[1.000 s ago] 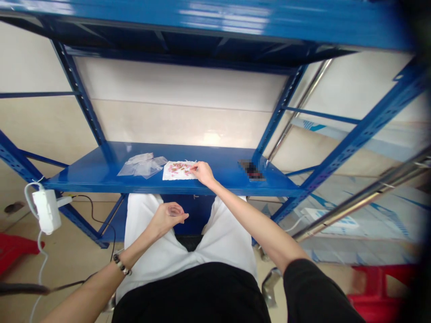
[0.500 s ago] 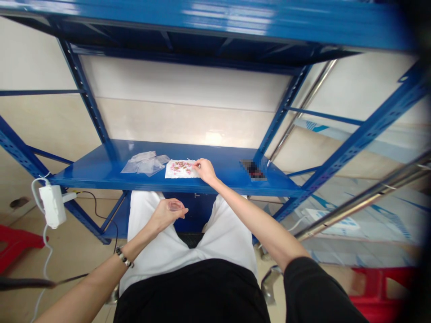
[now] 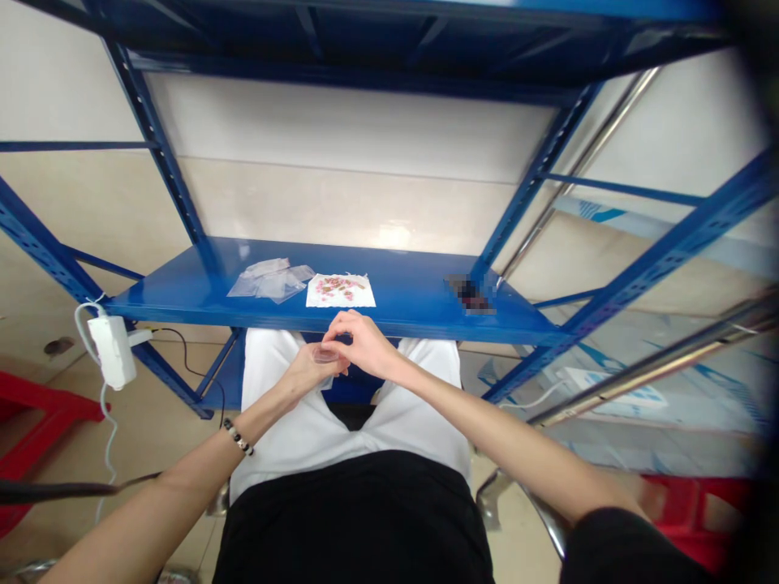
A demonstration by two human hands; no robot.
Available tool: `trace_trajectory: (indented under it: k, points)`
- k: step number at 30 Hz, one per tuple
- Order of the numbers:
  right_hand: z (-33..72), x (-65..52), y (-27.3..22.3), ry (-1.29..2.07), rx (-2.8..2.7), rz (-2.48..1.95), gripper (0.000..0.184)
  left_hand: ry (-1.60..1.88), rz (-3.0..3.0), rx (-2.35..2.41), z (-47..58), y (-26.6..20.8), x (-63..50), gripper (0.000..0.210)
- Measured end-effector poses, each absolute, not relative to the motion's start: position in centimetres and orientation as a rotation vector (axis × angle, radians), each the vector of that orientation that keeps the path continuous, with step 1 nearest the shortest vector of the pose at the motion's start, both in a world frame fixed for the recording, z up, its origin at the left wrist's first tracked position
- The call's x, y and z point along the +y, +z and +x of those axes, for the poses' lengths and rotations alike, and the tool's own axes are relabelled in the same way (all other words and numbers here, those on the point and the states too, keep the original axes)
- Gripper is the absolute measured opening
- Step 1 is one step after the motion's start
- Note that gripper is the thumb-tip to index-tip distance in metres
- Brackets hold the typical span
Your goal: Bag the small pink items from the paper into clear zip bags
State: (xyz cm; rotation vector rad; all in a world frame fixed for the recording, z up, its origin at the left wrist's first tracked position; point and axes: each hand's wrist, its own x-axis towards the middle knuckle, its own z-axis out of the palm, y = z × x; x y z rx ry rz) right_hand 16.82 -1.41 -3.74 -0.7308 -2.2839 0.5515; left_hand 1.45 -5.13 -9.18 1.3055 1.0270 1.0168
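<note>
My left hand (image 3: 312, 367) is closed round a small clear plastic bag (image 3: 326, 354), its mouth spread into a rounded opening, above my lap. Over that opening my right hand (image 3: 365, 345) reaches with thumb and fingertips pinched together. What the pinch holds, if anything, is too small to make out. Just beyond, on the blue shelf, small pink and brownish-green pieces like dried flower buds (image 3: 341, 285) lie scattered on a white paper sheet (image 3: 315, 300). Left of the sheet is a loose pile of clear plastic bags (image 3: 271, 281).
The blue metal shelf (image 3: 402, 280) runs across in front, with another shelf overhead. A blurred-out dark object (image 3: 471, 296) lies at its right end. A white power strip (image 3: 113, 352) hangs at the left post. Red stools (image 3: 36, 430) stand either side.
My right hand has come back from the paper sheet to the mouth of the bag in my left hand. My left hand has risen slightly, and the camera view has shifted.
</note>
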Motion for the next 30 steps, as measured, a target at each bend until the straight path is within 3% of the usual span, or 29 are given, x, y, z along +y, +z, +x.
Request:
trace_trajectory:
  k: [6, 10, 15, 30]
  points:
    - [17.7, 2.1, -4.3, 0.483, -2.281, -0.768, 0.009, 1.038, 1.240, 0.990, 1.4, -9.0, -5.0, 0.029]
    - [19.0, 6.9, -5.1, 0.285, -2.224, -1.008, 0.008, 1.003, 1.219, 0.991, 1.5, -9.4, -5.0, 0.031]
    - [20.1, 11.6, -6.4, 0.271, -2.085, -1.335, 0.010, 1.008, 1.230, 0.972, 1.7, -9.8, -5.1, 0.033]
    - [19.1, 13.7, -7.4, 0.335, -2.065, -1.296, 0.006, 1.075, 1.194, 0.999, 1.4, -9.8, -4.7, 0.039]
